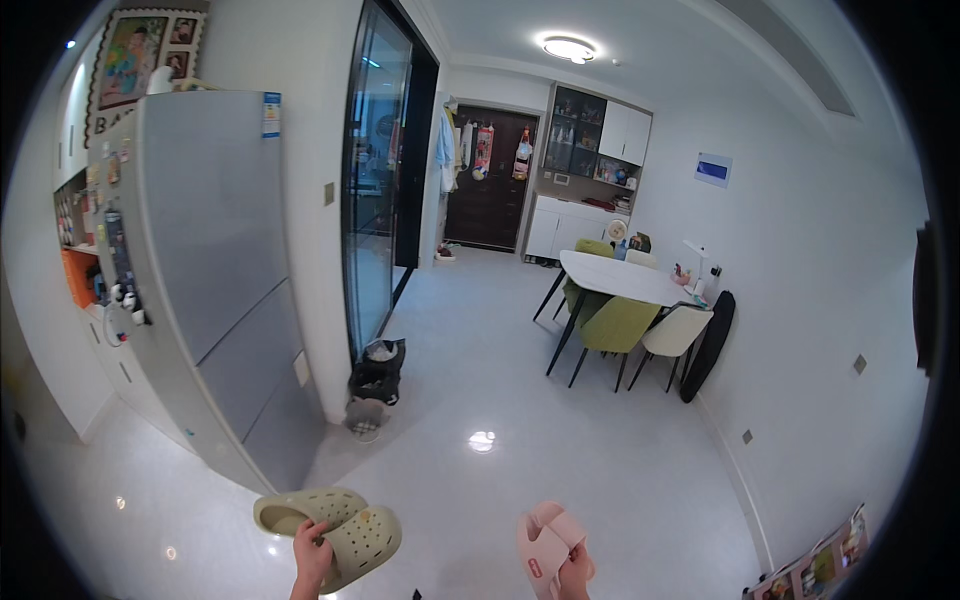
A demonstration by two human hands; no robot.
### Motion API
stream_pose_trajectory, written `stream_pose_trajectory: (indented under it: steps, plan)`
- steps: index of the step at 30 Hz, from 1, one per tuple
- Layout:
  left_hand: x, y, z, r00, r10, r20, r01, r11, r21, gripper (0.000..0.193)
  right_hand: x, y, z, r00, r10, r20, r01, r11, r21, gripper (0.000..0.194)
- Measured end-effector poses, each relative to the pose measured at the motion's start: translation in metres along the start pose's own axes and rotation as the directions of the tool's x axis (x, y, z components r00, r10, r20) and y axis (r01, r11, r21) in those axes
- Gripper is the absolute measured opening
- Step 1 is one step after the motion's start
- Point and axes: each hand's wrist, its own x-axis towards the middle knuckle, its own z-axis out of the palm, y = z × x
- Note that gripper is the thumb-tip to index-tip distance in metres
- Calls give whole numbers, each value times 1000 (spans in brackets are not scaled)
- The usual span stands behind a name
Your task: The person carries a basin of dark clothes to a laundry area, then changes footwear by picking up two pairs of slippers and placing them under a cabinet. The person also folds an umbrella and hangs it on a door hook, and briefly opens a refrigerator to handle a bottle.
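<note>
A pair of olive-green perforated clogs [367, 536] hangs from my left hand [311, 551], at the lower left of the view. My fingers close around the clogs where the two lie side by side. Lower right of centre, my right hand [575, 574] grips pink slide sandals [546, 541]. One sandal shows its sole edge and a small red patch; the other is mostly hidden behind it. Both hands are raised above the pale glossy floor [465, 495], well apart from each other.
A grey refrigerator [214, 225] stands close on the left. Waste bins [367, 416] with black bags sit by the glass sliding door [379, 172]. A white table [622, 276] with green chairs [619, 326] is along the right wall. A dark door [491, 195] is at the far end.
</note>
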Motion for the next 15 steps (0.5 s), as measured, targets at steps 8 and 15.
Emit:
stream_pose_trajectory:
  steps: [8,15]
  plan:
    - [202,85,260,927,290,239,-296,955,-9,34,211,28,16,980,100,-173,-81,990,115,42]
    - [312,111,405,975,192,110,-198,979,49,34,443,41,38,973,210,-95,-192,966,171,43]
